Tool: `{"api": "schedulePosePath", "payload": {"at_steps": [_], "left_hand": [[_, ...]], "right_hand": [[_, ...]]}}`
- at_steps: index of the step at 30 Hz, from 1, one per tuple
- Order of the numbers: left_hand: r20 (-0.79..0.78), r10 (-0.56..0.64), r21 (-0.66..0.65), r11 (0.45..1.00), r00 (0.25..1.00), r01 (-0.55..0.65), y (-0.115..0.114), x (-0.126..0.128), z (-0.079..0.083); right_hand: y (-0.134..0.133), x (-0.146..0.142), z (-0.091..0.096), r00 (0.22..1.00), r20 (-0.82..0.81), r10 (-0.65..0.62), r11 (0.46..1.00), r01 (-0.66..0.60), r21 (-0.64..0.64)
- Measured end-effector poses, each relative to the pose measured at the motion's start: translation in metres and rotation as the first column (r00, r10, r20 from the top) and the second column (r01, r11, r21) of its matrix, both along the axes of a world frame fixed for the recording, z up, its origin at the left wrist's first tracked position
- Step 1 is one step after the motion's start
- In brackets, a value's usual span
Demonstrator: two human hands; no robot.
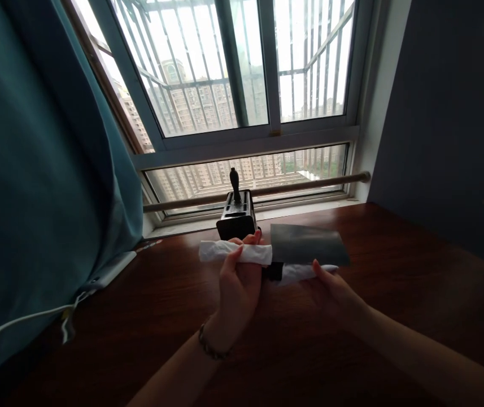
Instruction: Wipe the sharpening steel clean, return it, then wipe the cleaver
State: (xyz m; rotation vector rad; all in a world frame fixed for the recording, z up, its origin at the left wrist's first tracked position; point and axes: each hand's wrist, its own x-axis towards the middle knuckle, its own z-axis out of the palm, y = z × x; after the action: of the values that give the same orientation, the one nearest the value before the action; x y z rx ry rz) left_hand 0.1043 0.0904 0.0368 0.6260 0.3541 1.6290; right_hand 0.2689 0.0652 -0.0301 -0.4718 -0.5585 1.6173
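Note:
My left hand (242, 277) is closed round a white roll of cloth or paper (225, 251) that lies across the palm, thumb on top. From the roll's right end reaches a broad grey flat blade (307, 243), like a cleaver's, so the roll seems wrapped round its handle. In my right hand (330, 288) a second white strip (299, 273) is pinched under the thumb, just below the blade's lower edge. A short black piece (273, 271) shows between the strip and my left hand; its kind is unclear. My right fingers are mostly hidden beneath.
A black knife block (237, 217) with one dark handle (234, 183) sticking up stands beyond my left hand. It rests on the brown wooden table (148, 322) near the barred window. At left are a teal curtain (47, 169), a white power strip (112, 271) and a cable (21, 325).

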Motion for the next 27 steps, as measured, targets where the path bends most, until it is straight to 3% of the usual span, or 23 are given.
{"api": "schedulePosePath", "payload": {"at_steps": [5,7,10,12,13,15,17,21,23,25,27], "left_hand": [[-0.248,-0.227,0.019,0.971,0.942,0.239,-0.02,-0.005,-0.038],[-0.419,-0.339,-0.044,0.934,0.842,0.354,-0.023,-0.015,-0.056],[-0.494,-0.51,-0.191,0.854,0.704,0.484,-0.015,-0.031,-0.081],[-0.431,-0.679,-0.365,0.734,0.595,0.573,-0.005,-0.037,-0.094],[-0.364,-0.766,-0.436,0.643,0.53,0.63,0.001,-0.038,-0.099],[-0.247,-0.877,-0.457,0.481,0.413,0.748,0.012,-0.036,-0.107],[-0.255,-0.908,-0.402,0.412,0.332,0.818,0.019,-0.031,-0.111],[-0.376,-0.901,-0.39,0.366,0.216,0.845,0.023,-0.027,-0.118],[-0.383,-0.902,-0.406,0.359,0.2,0.84,0.022,-0.029,-0.121],[-0.392,-0.898,-0.415,0.368,0.201,0.832,0.022,-0.032,-0.122],[-0.398,-0.895,-0.426,0.374,0.201,0.824,0.021,-0.033,-0.122]], "right_hand": [[0.025,0.026,-0.001,0.983,0.104,-0.149,0.989,0.147,0.028],[0.032,0.038,-0.001,0.964,0.174,-0.199,0.979,0.189,0.072],[0.038,0.05,-0.005,0.921,0.296,-0.253,0.967,0.234,0.099],[0.041,0.052,-0.011,0.906,0.347,-0.244,0.97,0.234,0.071],[0.041,0.051,-0.014,0.908,0.353,-0.226,0.973,0.225,0.046],[0.041,0.047,-0.022,0.921,0.347,-0.176,0.981,0.191,-0.009],[0.04,0.042,-0.03,0.931,0.343,-0.126,0.987,0.151,-0.046],[0.039,0.035,-0.042,0.937,0.346,-0.045,0.995,0.073,-0.067],[0.042,0.036,-0.045,0.944,0.325,-0.051,0.992,0.086,-0.092],[0.047,0.041,-0.047,0.941,0.308,-0.14,0.974,0.186,-0.127],[0.055,0.05,-0.046,0.886,0.317,-0.338,0.903,0.4,-0.157]]}}
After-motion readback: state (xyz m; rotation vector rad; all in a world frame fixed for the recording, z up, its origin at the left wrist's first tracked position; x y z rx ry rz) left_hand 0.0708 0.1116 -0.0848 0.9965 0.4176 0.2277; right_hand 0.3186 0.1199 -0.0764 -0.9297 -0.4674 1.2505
